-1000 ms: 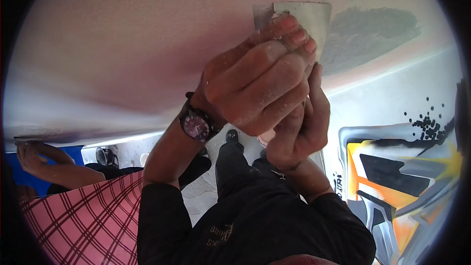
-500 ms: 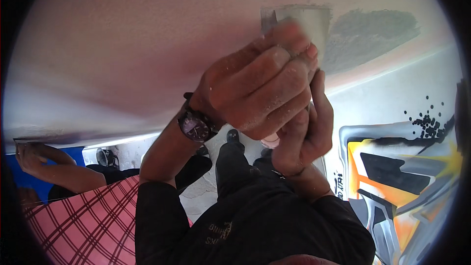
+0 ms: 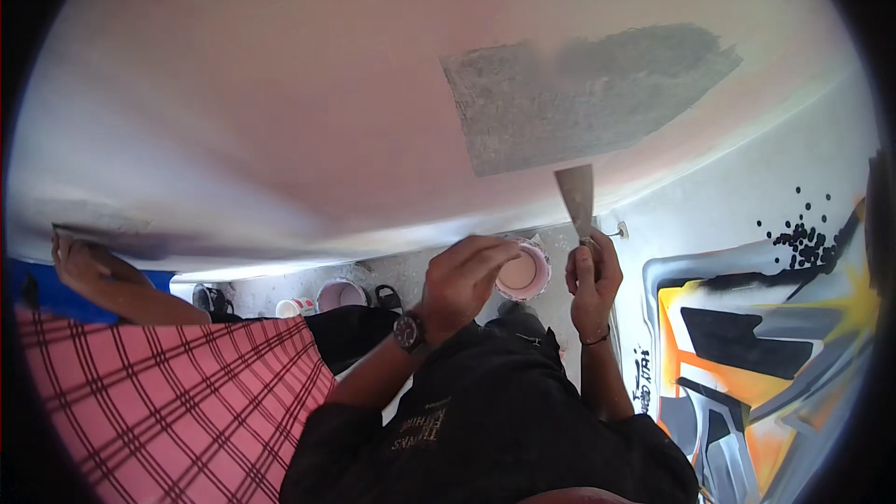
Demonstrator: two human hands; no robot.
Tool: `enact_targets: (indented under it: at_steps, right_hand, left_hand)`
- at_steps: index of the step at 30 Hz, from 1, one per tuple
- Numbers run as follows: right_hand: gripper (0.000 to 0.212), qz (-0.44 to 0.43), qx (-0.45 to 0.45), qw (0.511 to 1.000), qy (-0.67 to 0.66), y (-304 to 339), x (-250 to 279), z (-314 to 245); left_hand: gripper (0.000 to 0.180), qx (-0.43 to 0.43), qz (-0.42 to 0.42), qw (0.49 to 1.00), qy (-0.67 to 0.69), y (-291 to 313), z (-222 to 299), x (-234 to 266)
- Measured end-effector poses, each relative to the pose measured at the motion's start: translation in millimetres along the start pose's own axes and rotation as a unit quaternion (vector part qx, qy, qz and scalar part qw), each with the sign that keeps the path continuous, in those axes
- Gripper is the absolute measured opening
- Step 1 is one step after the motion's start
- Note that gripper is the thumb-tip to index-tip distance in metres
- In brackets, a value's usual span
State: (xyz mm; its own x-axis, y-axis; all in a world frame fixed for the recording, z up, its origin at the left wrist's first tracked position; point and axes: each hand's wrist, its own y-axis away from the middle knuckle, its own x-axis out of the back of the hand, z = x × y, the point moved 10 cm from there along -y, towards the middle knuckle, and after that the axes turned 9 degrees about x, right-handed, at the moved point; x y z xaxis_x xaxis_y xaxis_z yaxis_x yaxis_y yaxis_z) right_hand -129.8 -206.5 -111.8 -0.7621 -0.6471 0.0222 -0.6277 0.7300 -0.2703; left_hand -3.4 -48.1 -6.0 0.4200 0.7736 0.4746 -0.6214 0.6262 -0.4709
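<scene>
A broad pinkish wall [image 3: 280, 103] spans the upper view, paling toward its lower edge. At the right stands a white wall bearing a mural [image 3: 747, 345] in orange, yellow, grey and black. At the lower left is a co-worker in a pink checked shirt [image 3: 177, 392], 1 hand [image 3: 82, 266] raised to the wall at a thin dark edge too small to make out. The person wears a dark shirt [image 3: 523, 420]. A rough grey patch [image 3: 588, 98] covers part of the pinkish wall. Below it, on the floor, sits a pink-rimmed bucket [image 3: 534, 291] with pale contents; a 2nd bucket [image 3: 343, 295] stands farther left.

The left hand [image 3: 462, 282] is held by the near bucket's left side in the view, its fingers extended close together and slightly bent, with nothing visible in them. The right hand [image 3: 595, 291] has its fingers and thumb closed around the handle of a scraper [image 3: 576, 194]. The blade points up, just under the grey patch in the view; whether it touches the wall cannot be told. Smallest are a round-faced watch [image 3: 408, 330] on the left wrist and a thin dark band [image 3: 595, 341] on the right.
</scene>
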Motion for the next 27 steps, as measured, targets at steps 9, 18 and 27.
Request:
enact_targets:
  at_steps: [9, 18, 27]
  right_hand:
    - [0.029, -0.135, -0.124, 0.980, -0.076, 49, -10, 17]
    - [0.033, -0.286, -0.159, 0.938, -0.117, 109, -91, 22]
    - [0.012, -0.290, -0.134, 0.946, 0.060, 101, -52, 20]
  left_hand:
    - [0.029, 0.370, 0.052, 0.916, 0.147, 102, -89, -36]
    - [0.036, 0.374, 0.100, 0.785, 0.484, 142, -119, -41]
    - [0.028, 0.337, 0.141, 0.726, 0.583, 111, -128, 2]
